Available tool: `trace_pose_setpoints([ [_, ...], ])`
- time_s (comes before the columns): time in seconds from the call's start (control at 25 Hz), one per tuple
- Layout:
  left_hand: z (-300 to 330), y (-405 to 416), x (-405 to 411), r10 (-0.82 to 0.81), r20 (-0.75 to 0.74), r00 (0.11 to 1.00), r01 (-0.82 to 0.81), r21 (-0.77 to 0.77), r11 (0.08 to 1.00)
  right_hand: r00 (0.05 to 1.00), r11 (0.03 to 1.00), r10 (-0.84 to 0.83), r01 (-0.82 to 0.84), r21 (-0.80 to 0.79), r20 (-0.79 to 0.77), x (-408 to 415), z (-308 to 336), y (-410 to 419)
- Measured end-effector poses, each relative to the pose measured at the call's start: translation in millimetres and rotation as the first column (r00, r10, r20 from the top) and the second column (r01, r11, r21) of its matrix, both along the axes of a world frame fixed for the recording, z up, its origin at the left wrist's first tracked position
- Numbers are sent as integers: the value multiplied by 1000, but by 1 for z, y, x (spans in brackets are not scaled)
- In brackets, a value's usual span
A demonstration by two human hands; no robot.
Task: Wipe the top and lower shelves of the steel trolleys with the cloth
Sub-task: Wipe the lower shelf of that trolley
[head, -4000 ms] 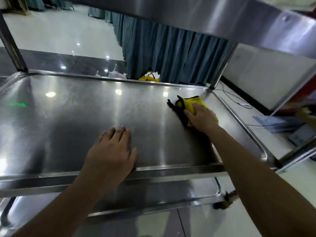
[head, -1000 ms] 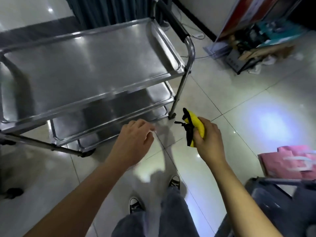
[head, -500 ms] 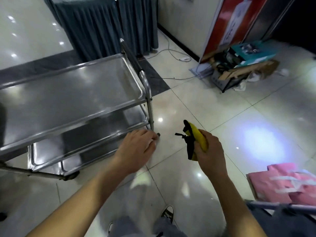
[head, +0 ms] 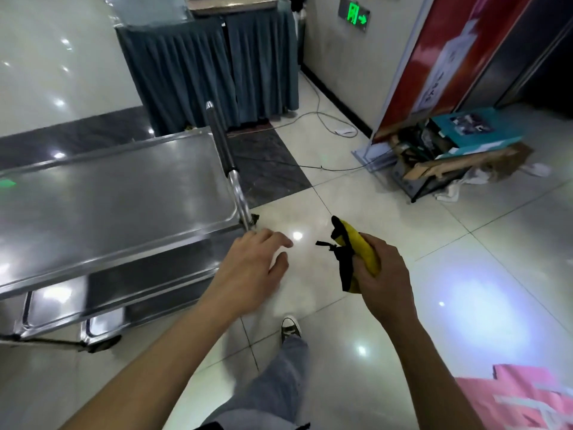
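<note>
- Beside the trolley (head: 117, 193), at its handle end, you're standing on the floor tiles (head: 387, 212), one shoe (head: 290, 325) showing below.
- Right hand (head: 383, 274) is gripping the cloth (head: 356, 252), fingers curled round it. It's bunched up, yellow with black trim, and hanging in the air well clear of any shelf.
- Left hand (head: 254, 271) is holding nothing, fingers loosely spread, hovering near the trolley's near corner by the handle (head: 231, 169). Too blurred to say whether it's touching the post.
- Nothing is wiping right now, so I'm reading this as a gap between surfaces.
- Top shelf (head: 108, 206) is looking bare and shiny, no visible smears. I can't tell from shine alone that it's been wiped.
- Lower shelves (head: 102, 290) are lying mostly in shadow, so their state isn't readable.
- Task says trolleys, plural. Only this one is clearly showing, so my guess is you're having more to do.
</note>
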State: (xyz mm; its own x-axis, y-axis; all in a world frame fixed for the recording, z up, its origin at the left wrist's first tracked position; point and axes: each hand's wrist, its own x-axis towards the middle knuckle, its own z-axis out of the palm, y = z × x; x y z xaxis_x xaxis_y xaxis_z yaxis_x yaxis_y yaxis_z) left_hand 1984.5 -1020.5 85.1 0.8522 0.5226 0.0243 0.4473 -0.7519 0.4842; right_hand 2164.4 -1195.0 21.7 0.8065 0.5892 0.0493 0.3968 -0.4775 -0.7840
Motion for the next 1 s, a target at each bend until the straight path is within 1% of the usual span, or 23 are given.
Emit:
trace_pose_setpoints([
  [0.2,2,52,97,37,22,999,-36,-24,999,996,997,76,-74,-36,40,99,15,61],
  [0.36,7,95,156,78,44,996,-79,13,997,992,994,106,-106,-7,66,167,28,112],
  [0.44,9,113,181,126,41,991,-127,16,992,989,991,132,-133,3,69,199,31,140],
  [0.6,1,151,226,231,-11,973,-231,44,972,967,969,244,-246,10,72,260,31,206],
  [0.68,-2,173,253,284,-31,958,-282,50,958,951,953,300,-302,18,73,294,29,243],
  [0.76,-3,201,289,340,-18,940,-339,55,939,924,927,373,-374,-3,82,335,27,284],
  [1.0,8,266,397,529,-14,848,-528,56,848,826,835,550,-548,-53,125,446,37,398],
])
